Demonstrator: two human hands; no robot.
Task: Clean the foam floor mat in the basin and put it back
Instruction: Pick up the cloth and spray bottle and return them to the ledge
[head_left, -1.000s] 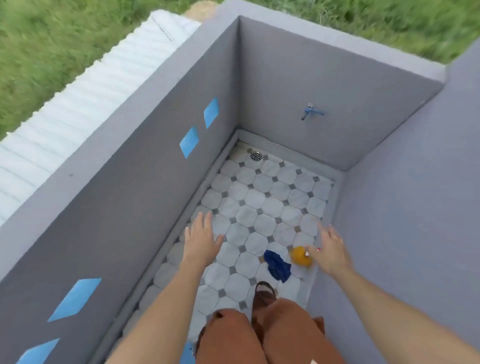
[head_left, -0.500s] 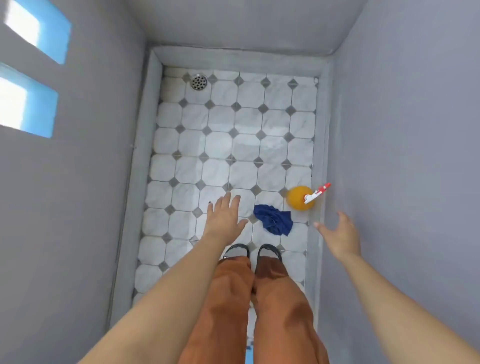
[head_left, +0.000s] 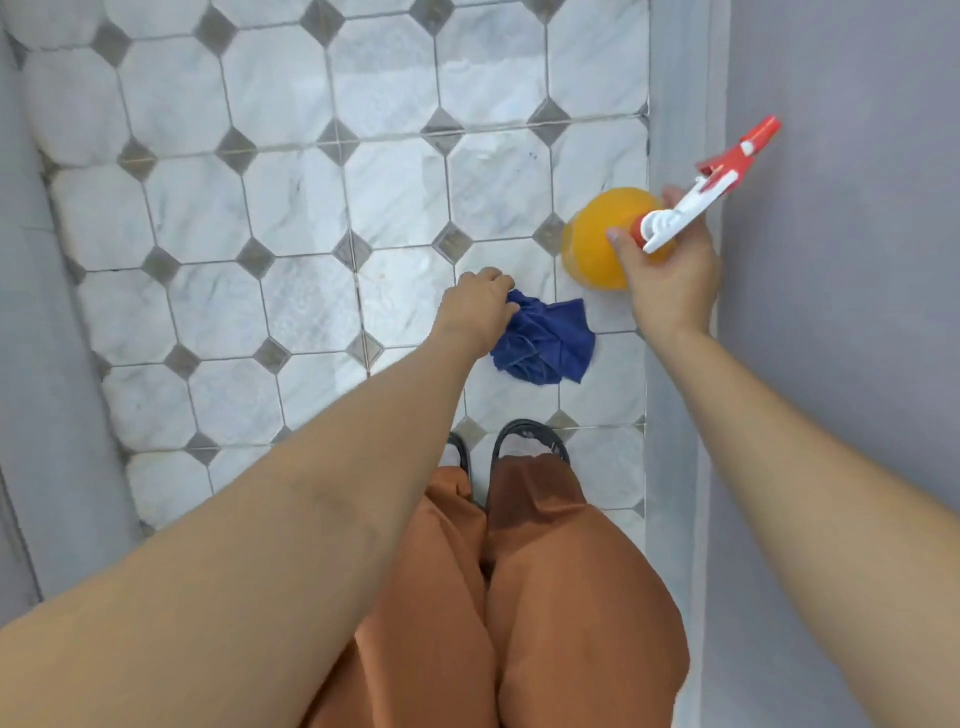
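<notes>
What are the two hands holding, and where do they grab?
The right hand grips the orange spray bottle around its neck, under the sprayer. The left hand grips the blue cloth at its left edge.

We see a glossy marbled tile floor (head_left: 291, 202), a crumpled blue cloth (head_left: 550, 343), a smooth orange plastic bottle (head_left: 592, 244) and matt grey walls (head_left: 841, 364).

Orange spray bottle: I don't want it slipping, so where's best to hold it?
Grip the spray bottle round its narrow neck under the white-and-red trigger head, coming from above. The round body is wide; the right hand already curls there.
</notes>
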